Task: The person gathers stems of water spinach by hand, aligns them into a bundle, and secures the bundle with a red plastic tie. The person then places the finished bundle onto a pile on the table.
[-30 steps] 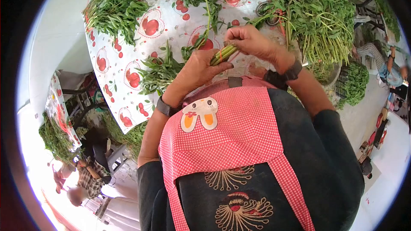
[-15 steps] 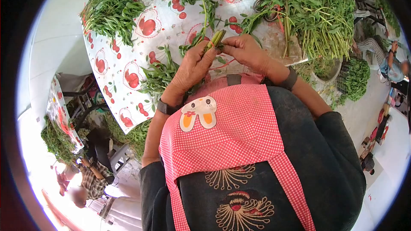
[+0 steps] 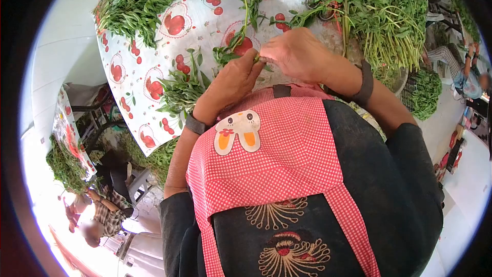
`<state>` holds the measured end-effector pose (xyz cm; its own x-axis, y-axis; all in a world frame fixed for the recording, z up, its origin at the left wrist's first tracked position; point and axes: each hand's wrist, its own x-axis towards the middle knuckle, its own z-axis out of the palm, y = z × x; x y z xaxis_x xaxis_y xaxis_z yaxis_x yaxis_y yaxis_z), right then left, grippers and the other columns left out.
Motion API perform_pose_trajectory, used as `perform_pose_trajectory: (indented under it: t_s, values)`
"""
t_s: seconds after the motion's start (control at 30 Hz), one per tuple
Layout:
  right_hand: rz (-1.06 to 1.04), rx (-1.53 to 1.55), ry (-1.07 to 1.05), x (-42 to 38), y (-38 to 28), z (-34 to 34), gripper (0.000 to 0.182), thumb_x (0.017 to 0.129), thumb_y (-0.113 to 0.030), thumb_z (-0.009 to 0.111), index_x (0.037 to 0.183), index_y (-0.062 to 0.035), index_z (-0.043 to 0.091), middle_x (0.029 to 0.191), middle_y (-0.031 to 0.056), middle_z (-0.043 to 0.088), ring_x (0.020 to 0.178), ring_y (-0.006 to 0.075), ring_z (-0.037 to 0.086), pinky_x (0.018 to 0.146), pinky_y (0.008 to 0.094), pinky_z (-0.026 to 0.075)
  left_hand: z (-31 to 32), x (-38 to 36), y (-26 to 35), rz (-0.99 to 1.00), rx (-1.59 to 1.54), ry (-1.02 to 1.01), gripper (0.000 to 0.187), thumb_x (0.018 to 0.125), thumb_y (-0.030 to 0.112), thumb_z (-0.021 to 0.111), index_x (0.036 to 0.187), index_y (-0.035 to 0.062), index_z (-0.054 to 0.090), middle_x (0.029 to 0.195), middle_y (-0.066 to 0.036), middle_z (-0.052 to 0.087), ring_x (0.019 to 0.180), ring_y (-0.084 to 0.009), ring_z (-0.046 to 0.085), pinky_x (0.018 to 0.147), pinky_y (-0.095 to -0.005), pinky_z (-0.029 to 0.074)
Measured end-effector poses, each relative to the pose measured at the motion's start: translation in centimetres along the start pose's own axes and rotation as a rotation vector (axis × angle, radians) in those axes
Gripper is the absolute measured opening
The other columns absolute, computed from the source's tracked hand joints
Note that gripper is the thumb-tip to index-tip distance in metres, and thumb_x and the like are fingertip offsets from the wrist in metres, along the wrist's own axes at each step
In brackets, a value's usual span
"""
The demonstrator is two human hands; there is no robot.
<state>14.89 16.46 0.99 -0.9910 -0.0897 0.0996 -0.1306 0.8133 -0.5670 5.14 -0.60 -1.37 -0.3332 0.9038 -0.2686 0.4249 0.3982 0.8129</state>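
A small bunch of leafy greens is held in my left hand, with its leaves spreading out to the left past the wrist. Closed around the stems, the fingers cover most of them; a bit of green shows at the thumb tip. My right hand is raised beside it with thumb and fingers pinched together at the stem ends. What that pinch holds is hidden. Both hands are over the near side of a tablecloth printed with red fruit.
A heap of greens lies at the table's far left, and a larger stemmed pile at the right. Loose sprigs lie between. A bowl stands below the right edge. One person sits at lower left, another at far right.
My right hand has lifted and turned over, its back now facing up and its wrist farther right. The stem ends that stuck up between my hands are now mostly covered.
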Motion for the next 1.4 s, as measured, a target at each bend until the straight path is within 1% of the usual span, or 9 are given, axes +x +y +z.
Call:
perform_pose_trajectory:
  t_s: [0.2, 0.3, 0.37, 0.43, 0.67, 0.9, 1.07, 1.27, 1.4]
  values:
    - [-0.140, -0.049, -0.185, 1.3, 1.5, 0.8, 0.007, 0.076, -0.012, 0.060, 0.076, -0.0046, 0.060, 0.067, 0.0137, 0.057, 0.063, 0.0321, 0.058, 0.052, 0.0397, 0.044, 0.1, -1.2, 0.5, 0.007, 0.023, -0.233, 0.028, 0.092, 0.025, 0.046, 0.104, 0.0000, 0.049, 0.081, -0.027, 0.059, 0.078, -0.0445, 0.058, 0.068, -0.0499, 0.044]
    - [-0.132, 0.291, -0.170, 0.9, 3.3, 2.3, 0.012, 0.081, -0.016, 0.062, 0.084, -0.0048, 0.064, 0.065, 0.0082, 0.059, 0.059, 0.0216, 0.058, 0.053, 0.0353, 0.044, -0.1, -1.7, 0.4, 0.046, -0.057, -0.242, 0.030, 0.092, 0.025, 0.048, 0.108, 0.0005, 0.051, 0.082, -0.025, 0.060, 0.077, -0.0413, 0.059, 0.069, -0.0461, 0.045]
    - [0.143, 0.775, -0.258, 0.0, 4.3, 4.0, 0.019, 0.086, -0.023, 0.062, 0.090, -0.0057, 0.067, 0.065, -0.0012, 0.059, 0.056, 0.0075, 0.051, 0.050, 0.0265, 0.040, -0.1, -2.2, 0.5, 0.077, -0.154, -0.203, 0.030, 0.091, 0.025, 0.049, 0.109, 0.0003, 0.052, 0.081, -0.024, 0.060, 0.075, -0.0386, 0.060, 0.068, -0.0436, 0.046]
    - [0.325, 1.025, -0.260, -0.8, 3.1, 3.8, 0.020, 0.089, -0.025, 0.060, 0.090, -0.0058, 0.067, 0.065, -0.0041, 0.056, 0.056, 0.0037, 0.046, 0.049, 0.0228, 0.036, -0.2, -2.3, 0.6, 0.068, -0.319, -0.091, 0.032, 0.094, 0.025, 0.049, 0.111, -0.0011, 0.053, 0.082, -0.007, 0.059, 0.073, -0.0155, 0.052, 0.069, -0.0304, 0.044]
    - [0.614, 1.459, -0.133, -0.9, 1.4, 3.9, 0.021, 0.092, -0.025, 0.057, 0.094, -0.0065, 0.066, 0.063, -0.0066, 0.051, 0.054, -0.0011, 0.038, 0.047, 0.0163, 0.028, -1.4, -1.7, 0.8, -0.155, -0.435, -0.024, 0.028, 0.092, 0.025, 0.054, 0.104, 0.0000, 0.057, 0.075, -0.005, 0.057, 0.068, -0.0109, 0.057, 0.061, -0.0281, 0.045]
    - [0.389, 0.978, 0.052, -0.7, 0.6, 4.9, 0.022, 0.089, -0.021, 0.060, 0.092, -0.0007, 0.067, 0.061, 0.0012, 0.060, 0.054, 0.0076, 0.049, 0.049, 0.0275, 0.040, -1.5, -1.3, 0.5, -0.184, -0.550, 0.147, 0.028, 0.092, 0.017, 0.055, 0.113, -0.0009, 0.055, 0.083, -0.005, 0.061, 0.071, -0.0089, 0.057, 0.065, -0.0243, 0.047]
    - [0.257, 0.483, 0.014, -0.4, -0.9, 2.8, 0.021, 0.083, -0.024, 0.059, 0.086, -0.0056, 0.068, 0.070, 0.0192, 0.061, 0.064, 0.0291, 0.063, 0.059, 0.0374, 0.048, -0.6, -1.2, -0.5, -0.116, -0.616, 0.162, 0.029, 0.092, 0.012, 0.053, 0.119, -0.0002, 0.054, 0.088, -0.006, 0.063, 0.076, -0.0084, 0.057, 0.067, -0.0245, 0.048]
    - [0.028, -0.172, -0.274, 1.7, -1.7, -0.7, 0.020, 0.078, -0.024, 0.064, 0.082, -0.0048, 0.066, 0.070, 0.0158, 0.061, 0.064, 0.0341, 0.059, 0.056, 0.0386, 0.046, -0.1, -1.6, -0.2, -0.083, -0.196, 0.141, 0.024, 0.090, 0.015, 0.057, 0.109, 0.0004, 0.058, 0.086, -0.012, 0.064, 0.079, -0.0140, 0.063, 0.068, -0.0285, 0.048]
    - [-0.173, 0.184, -0.174, 3.4, 3.6, 0.8, 0.021, 0.081, -0.026, 0.064, 0.080, -0.0048, 0.065, 0.061, 0.0069, 0.059, 0.058, 0.0253, 0.059, 0.053, 0.0364, 0.044, -0.6, -2.3, 1.0, 0.218, -0.035, -0.009, 0.026, 0.087, 0.013, 0.058, 0.109, -0.0009, 0.056, 0.078, -0.010, 0.061, 0.072, -0.0161, 0.062, 0.065, -0.0313, 0.047]
